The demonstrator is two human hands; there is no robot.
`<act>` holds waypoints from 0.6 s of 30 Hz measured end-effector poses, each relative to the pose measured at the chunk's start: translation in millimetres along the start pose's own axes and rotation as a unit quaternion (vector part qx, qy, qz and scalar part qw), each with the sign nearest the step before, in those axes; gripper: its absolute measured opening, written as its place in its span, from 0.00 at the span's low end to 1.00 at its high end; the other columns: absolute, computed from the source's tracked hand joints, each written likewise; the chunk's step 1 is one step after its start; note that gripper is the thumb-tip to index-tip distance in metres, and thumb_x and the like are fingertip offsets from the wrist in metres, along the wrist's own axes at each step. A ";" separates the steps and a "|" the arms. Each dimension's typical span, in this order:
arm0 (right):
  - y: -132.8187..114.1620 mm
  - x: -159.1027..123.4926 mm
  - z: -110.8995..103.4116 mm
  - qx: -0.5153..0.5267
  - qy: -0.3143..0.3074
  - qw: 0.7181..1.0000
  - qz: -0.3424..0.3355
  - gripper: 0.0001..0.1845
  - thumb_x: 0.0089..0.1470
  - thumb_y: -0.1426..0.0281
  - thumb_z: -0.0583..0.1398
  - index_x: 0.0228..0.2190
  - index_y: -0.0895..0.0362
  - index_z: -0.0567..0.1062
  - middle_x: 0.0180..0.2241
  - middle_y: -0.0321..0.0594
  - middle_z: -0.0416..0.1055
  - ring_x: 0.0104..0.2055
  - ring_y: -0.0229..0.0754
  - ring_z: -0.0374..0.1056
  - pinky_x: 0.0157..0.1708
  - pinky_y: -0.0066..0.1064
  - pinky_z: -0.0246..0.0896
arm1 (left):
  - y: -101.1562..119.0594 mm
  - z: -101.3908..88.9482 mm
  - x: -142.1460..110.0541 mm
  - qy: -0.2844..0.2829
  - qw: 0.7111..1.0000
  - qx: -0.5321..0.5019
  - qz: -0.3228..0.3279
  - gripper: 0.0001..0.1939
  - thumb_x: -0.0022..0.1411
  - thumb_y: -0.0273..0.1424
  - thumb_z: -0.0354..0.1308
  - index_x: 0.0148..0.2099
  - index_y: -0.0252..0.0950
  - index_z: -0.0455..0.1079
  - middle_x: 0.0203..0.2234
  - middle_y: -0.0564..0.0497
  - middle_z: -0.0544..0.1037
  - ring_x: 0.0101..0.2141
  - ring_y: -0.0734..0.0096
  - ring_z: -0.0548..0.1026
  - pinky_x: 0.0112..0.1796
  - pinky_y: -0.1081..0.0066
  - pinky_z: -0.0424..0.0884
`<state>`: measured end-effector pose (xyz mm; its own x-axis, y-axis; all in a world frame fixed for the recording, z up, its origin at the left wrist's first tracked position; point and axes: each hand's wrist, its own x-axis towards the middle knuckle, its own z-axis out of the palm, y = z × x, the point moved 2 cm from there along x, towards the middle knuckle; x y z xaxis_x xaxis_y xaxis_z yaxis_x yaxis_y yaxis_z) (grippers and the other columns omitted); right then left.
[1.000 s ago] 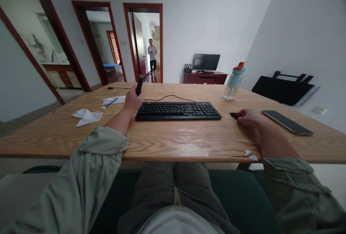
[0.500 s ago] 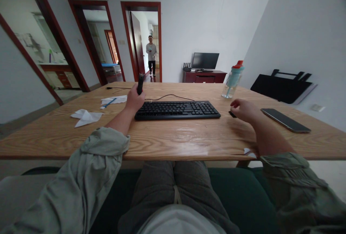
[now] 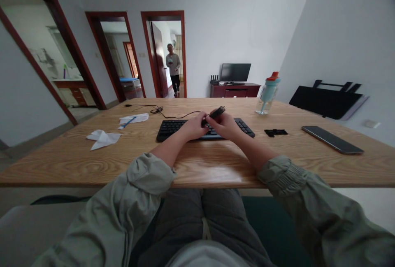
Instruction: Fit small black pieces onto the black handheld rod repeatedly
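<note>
Both my hands meet above the black keyboard, near its middle. My left hand is closed around a slim black handheld device, its narrow end pointing up and to the right; its exact kind is unclear. My right hand is also closed on this device, thumb towards the left hand. The fingers hide part of it. Right of the keyboard lie small flat black pieces, touched by neither hand.
Left are a crumpled white tissue, another tissue with a blue stick, and a black cable. A water bottle and dark phone or tablet stand and lie right. A person is in the doorway.
My left hand has moved right with the black device. My right hand has left the small black pieces and come left to the device, tilting now. The view has shifted slightly.
</note>
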<state>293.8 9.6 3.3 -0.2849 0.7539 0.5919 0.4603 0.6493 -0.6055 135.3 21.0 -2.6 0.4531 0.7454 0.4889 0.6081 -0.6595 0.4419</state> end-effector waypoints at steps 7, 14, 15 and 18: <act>17.4 2.7 -20.3 0.002 0.133 0.985 0.105 0.18 0.50 0.54 0.59 0.23 0.56 0.66 0.22 0.38 0.68 0.25 0.39 0.63 0.24 0.29 0.54 | -8.8 5.9 -4.7 -0.007 1.000 0.004 0.016 0.20 0.54 0.31 0.59 0.51 0.37 0.67 0.40 0.48 0.76 0.39 0.67 0.74 0.41 0.68 0.71; 27.4 1.5 -22.2 0.005 0.139 0.979 0.146 0.17 0.48 0.54 0.59 0.30 0.57 0.70 0.24 0.40 0.72 0.25 0.41 0.67 0.25 0.30 0.58 | -4.8 7.1 -5.8 -0.042 0.998 0.034 -0.013 0.12 0.58 0.35 0.58 0.44 0.37 0.72 0.31 0.51 0.78 0.30 0.69 0.74 0.34 0.69 0.70; 26.3 1.0 -21.6 -0.007 0.130 0.980 0.151 0.17 0.48 0.54 0.59 0.29 0.57 0.70 0.23 0.39 0.71 0.24 0.41 0.66 0.24 0.30 0.57 | -5.0 7.1 -5.8 -0.043 0.998 0.036 -0.009 0.11 0.58 0.35 0.58 0.43 0.37 0.73 0.31 0.51 0.79 0.31 0.69 0.74 0.34 0.69 0.70; 22.6 0.3 -19.7 -0.054 0.101 0.982 0.150 0.17 0.49 0.55 0.59 0.24 0.56 0.67 0.21 0.39 0.69 0.24 0.40 0.64 0.25 0.30 0.55 | -7.2 8.5 -5.9 -0.053 0.997 0.047 0.003 0.09 0.59 0.34 0.58 0.41 0.38 0.75 0.32 0.50 0.80 0.32 0.68 0.75 0.35 0.69 0.70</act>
<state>320.7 22.5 0.3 0.0448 0.8678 0.4950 0.5875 0.3779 -0.7156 133.8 22.2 -15.0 0.5201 0.7507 0.4073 0.6613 -0.6557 0.3642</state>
